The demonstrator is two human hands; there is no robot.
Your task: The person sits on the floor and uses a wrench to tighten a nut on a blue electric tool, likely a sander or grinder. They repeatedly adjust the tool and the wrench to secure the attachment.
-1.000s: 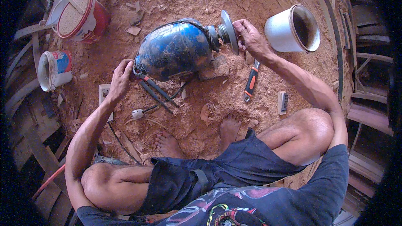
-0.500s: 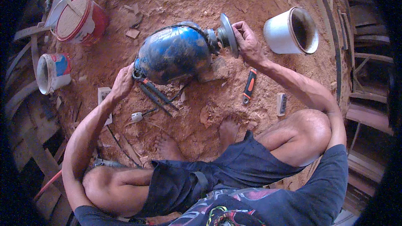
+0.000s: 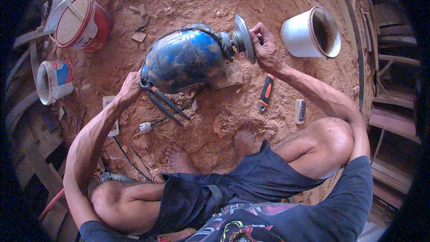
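A rounded blue motor [image 3: 186, 60], scuffed and smeared with dirt, lies on its side on the ground with a black cord along its top. My left hand [image 3: 130, 88] grips its left end, some fingers hidden behind it. Just beside that hand are pincers [image 3: 168, 103] with black handles; whether my fingers touch them I cannot tell. At the motor's right end sits a metal disc [image 3: 243, 38] on a threaded shaft. My right hand [image 3: 267, 49] is closed at the disc's outer face, thumb and fingers bent against it.
A white bucket [image 3: 298, 34] lies tipped at the right. At the left are a red bucket [image 3: 96, 24] of sawdust and a small pail [image 3: 62, 80]. An adjustable wrench [image 3: 266, 93], a small block [image 3: 300, 111], a plug [image 3: 144, 127] and a white socket box [image 3: 107, 103] lie nearer me.
The motor's left end has shifted slightly down and left with my left hand and the pincers. My right hand stays at the disc, its fingers a little more bent.
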